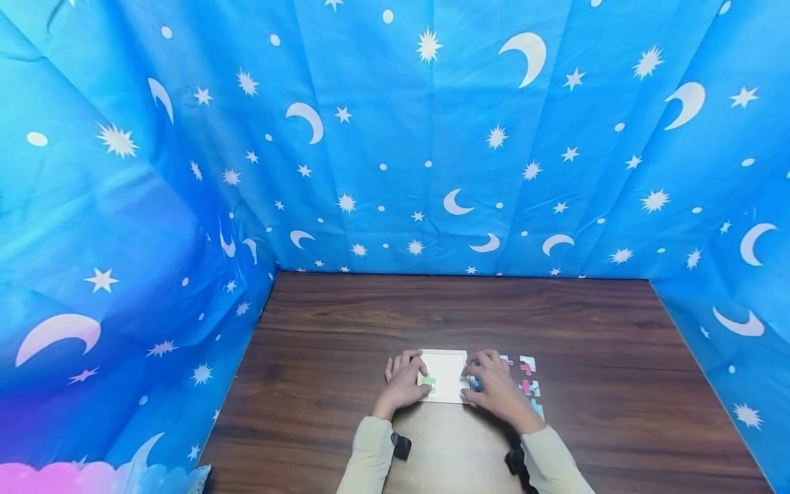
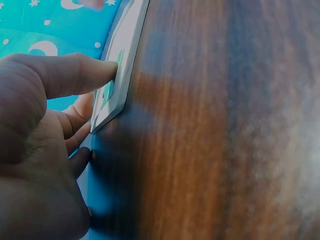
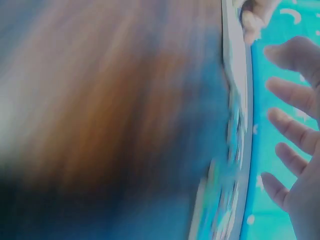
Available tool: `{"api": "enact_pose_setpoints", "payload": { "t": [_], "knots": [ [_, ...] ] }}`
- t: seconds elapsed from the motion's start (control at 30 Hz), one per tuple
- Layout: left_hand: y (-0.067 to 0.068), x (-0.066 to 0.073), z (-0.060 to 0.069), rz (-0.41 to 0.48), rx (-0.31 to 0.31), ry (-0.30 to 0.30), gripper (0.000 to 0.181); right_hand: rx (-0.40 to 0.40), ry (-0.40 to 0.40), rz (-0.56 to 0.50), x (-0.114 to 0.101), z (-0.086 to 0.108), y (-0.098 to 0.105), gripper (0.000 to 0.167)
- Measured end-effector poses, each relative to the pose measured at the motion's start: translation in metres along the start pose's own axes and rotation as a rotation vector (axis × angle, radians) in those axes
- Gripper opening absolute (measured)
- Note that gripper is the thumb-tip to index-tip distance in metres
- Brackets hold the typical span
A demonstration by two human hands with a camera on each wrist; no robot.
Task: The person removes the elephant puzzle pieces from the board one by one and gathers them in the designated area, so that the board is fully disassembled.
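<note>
A white puzzle tray [image 1: 447, 370] lies flat on the table, with a green jigsaw piece [image 1: 431, 381] at its lower left. My left hand [image 1: 404, 381] holds that piece between thumb and forefinger. In the left wrist view, the thumb [image 2: 82, 75] presses on it and the other fingers stay by the tray's edge. Over the tray's right edge hovers my right hand [image 1: 495, 385]; in the right wrist view its fingers [image 3: 292, 127] are spread, with nothing held. A dark blue piece [image 1: 475, 382] shows beneath it, partly hidden.
Several loose jigsaw pieces [image 1: 527, 387] lie right of the tray, some covered by the right hand. The dark wooden table [image 1: 345, 315] is bordered at the back and sides by blue cloth [image 1: 395, 137] with moons and stars.
</note>
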State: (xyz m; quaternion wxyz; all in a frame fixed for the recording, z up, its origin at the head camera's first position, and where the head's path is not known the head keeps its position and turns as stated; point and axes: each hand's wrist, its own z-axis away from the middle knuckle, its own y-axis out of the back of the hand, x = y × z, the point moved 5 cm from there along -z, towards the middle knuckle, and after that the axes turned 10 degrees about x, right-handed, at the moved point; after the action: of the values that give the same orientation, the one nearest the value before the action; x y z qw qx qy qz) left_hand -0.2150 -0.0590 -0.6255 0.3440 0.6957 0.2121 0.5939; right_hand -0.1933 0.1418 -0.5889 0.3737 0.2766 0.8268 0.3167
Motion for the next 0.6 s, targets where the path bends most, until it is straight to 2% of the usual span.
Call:
{"api": "enact_pose_setpoints", "payload": {
  "t": [0.17, 0.33, 0.5, 0.6],
  "knots": [
    [0.002, 0.000, -0.002, -0.001, -0.021, -0.031, 0.026, -0.065, 0.023, -0.017, -0.014, -0.018, -0.020, 0.022],
    [0.002, -0.001, -0.001, 0.021, -0.025, -0.071, 0.028, -0.132, 0.042, -0.001, -0.023, -0.026, -0.036, 0.025],
    [0.001, -0.001, 0.001, 0.044, -0.025, -0.100, 0.033, -0.148, 0.068, -0.025, -0.026, -0.029, -0.044, 0.025],
    [0.000, -0.002, 0.001, 0.039, -0.037, -0.091, 0.035, -0.152, 0.072, -0.025, -0.027, -0.031, -0.047, 0.025]
  ]
}}
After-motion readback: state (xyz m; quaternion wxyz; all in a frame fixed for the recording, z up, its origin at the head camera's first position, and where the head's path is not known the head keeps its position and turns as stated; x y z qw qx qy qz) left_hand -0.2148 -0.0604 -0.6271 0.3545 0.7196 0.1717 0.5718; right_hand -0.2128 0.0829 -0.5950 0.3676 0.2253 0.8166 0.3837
